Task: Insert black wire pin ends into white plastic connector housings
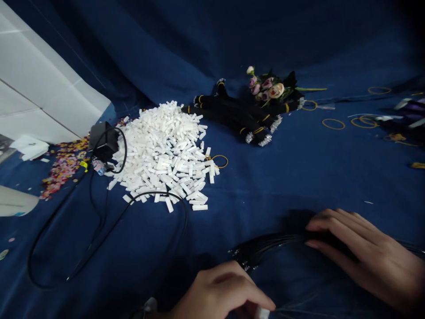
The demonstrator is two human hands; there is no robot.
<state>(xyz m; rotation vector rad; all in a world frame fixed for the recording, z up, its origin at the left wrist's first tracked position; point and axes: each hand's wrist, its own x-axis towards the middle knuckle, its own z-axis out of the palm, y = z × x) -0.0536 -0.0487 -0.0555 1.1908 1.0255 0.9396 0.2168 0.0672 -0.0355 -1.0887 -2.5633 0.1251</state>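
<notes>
Both hands work low on the dark blue cloth [299, 186], at the bottom of the view. My right hand [361, 252] is closed around a bundle of thin black stems [265, 246] that curves away to the left, with silvery tips at its end. My left hand [222, 294] curls over a small white block [263, 313], and fine pale strands [299, 305] run right from it. Beyond the hands lies a large heap of white blocks [162, 155]. The fingers of my left hand hide part of the small block.
Several black bundles with gold bands [235, 117] lie behind the heap, next to artificial pink flowers [267, 88]. Gold rubber bands [334, 124] dot the cloth. A black power adapter [103, 141] trails a black cable [99, 221] left of the heap, beside colourful confetti [64, 164].
</notes>
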